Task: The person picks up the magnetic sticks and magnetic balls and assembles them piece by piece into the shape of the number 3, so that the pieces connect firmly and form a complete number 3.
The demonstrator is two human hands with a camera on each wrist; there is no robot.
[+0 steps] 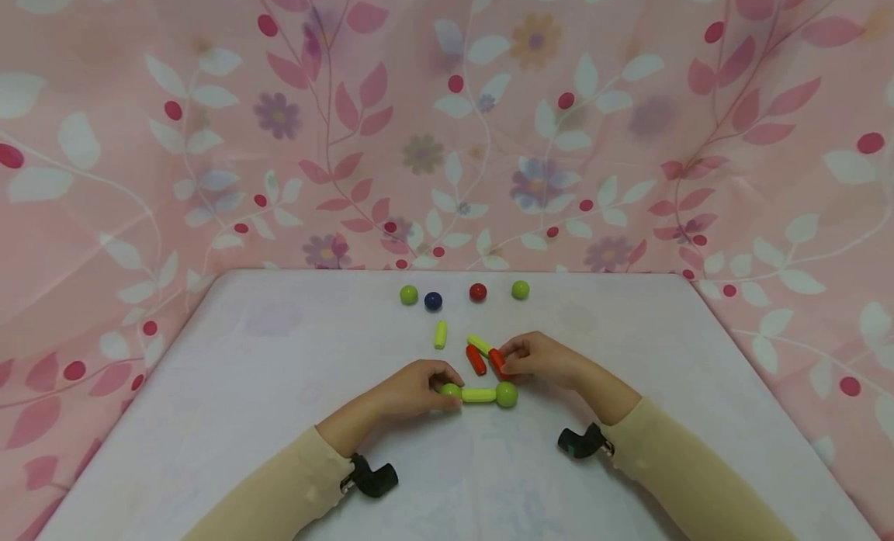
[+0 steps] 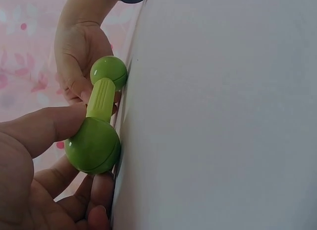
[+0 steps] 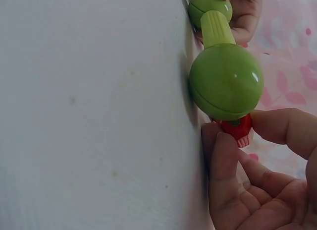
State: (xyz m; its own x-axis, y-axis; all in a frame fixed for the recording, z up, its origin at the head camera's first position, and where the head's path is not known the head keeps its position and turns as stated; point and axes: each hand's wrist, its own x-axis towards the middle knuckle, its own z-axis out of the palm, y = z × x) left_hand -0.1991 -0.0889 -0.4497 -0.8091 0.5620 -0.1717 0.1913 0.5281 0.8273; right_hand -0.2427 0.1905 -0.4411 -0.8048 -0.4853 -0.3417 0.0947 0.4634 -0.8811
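Up close on the table [image 1: 230, 386], the left hand [image 1: 415, 390] pinches a green ball [image 2: 93, 149], slick-looking, probably hard; the ridged yellow stick [image 1: 479, 396] beside it should grip better. Just beyond, the right hand [image 1: 541, 360] pinches a red stick [image 1: 499, 362], likely light, stiff. Farther, a red ball [image 1: 478, 293], surely a roller!

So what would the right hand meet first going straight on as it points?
Apart from the red stick it pinches, the right hand would probably meet the other red stick first, just left of it; the slanted yellow stick is close too, and depth is hard to judge.
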